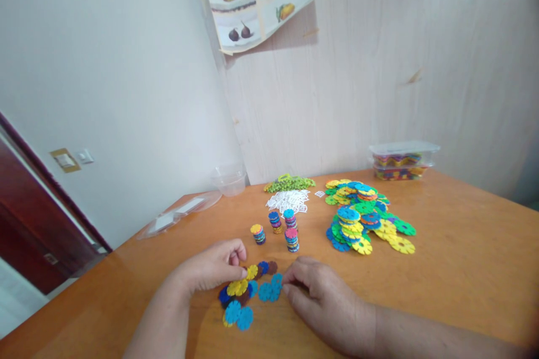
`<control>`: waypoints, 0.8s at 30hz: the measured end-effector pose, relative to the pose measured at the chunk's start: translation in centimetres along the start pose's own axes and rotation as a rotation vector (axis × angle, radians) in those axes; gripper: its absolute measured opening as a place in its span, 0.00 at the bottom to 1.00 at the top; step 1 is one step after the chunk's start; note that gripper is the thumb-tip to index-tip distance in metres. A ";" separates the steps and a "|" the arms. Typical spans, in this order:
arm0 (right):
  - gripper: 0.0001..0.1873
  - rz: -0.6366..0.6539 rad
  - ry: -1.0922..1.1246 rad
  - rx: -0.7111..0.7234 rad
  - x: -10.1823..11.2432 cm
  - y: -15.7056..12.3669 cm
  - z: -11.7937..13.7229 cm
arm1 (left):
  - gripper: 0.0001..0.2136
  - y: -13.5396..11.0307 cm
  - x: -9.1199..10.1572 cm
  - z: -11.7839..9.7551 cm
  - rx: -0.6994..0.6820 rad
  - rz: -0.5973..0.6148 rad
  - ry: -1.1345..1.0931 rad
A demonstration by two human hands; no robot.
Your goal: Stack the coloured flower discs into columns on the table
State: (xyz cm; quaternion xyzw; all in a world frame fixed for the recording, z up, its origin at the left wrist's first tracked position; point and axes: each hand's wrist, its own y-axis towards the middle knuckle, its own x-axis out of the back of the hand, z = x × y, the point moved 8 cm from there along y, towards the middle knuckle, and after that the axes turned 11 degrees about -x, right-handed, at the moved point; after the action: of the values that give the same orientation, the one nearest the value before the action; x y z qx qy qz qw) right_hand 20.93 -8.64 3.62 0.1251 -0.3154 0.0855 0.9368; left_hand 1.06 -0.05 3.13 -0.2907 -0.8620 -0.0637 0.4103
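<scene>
My left hand (218, 265) is over a loose group of flower-shaped plastic discs, its fingers bent and its thumb apart from them. The thumb tip meets the edge of a yellow disc (252, 272). Opposite it, my right hand (314, 293) has thumb and forefinger pinched at the edge of a light-blue disc (277, 280), which overlaps another light-blue disc (265, 291). Dark-blue, brown, yellow and light-blue discs lie around; two light-blue discs (245, 318) are nearest me. Beyond the hands stand several small disc stacks, among them one with a pink top (291, 240) and one with an orange top (258, 234).
A large heap of bigger discs (364, 207) spreads on the right. White pieces (288, 202) and green pieces (290, 183) are piled at the back. A lidded box (404, 160), a clear tub (229, 180) and a clear plastic bag (181, 214) lie along the wooden table's (463, 258) far side.
</scene>
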 end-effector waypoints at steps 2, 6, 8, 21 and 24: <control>0.09 0.001 -0.003 0.001 0.0 0.0 0.0 | 0.13 -0.1 0.2 0.4 0.005 0.003 0.016; 0.09 0.000 -0.016 0.002 0.0 -0.1 0.0 | 0.12 0.1 0.1 0.6 0.011 0.019 0.027; 0.09 -0.003 -0.018 -0.002 0.0 0.0 -0.1 | 0.12 0.2 0.0 0.6 0.012 0.019 0.030; 0.09 0.001 0.006 -0.001 -0.3 0.1 -0.5 | 0.11 0.3 1.5 -0.7 -0.012 -0.115 -0.042; 0.08 -0.003 0.013 0.007 -0.3 0.1 -0.5 | 0.10 0.3 2.8 -0.9 0.005 -0.280 -0.089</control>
State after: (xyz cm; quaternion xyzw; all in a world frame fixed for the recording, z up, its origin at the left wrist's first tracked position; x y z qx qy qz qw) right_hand 20.97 -8.38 3.06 0.1284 -0.3087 0.0863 0.9385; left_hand 0.40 1.17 5.77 -0.1692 -0.9116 -0.1051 0.3595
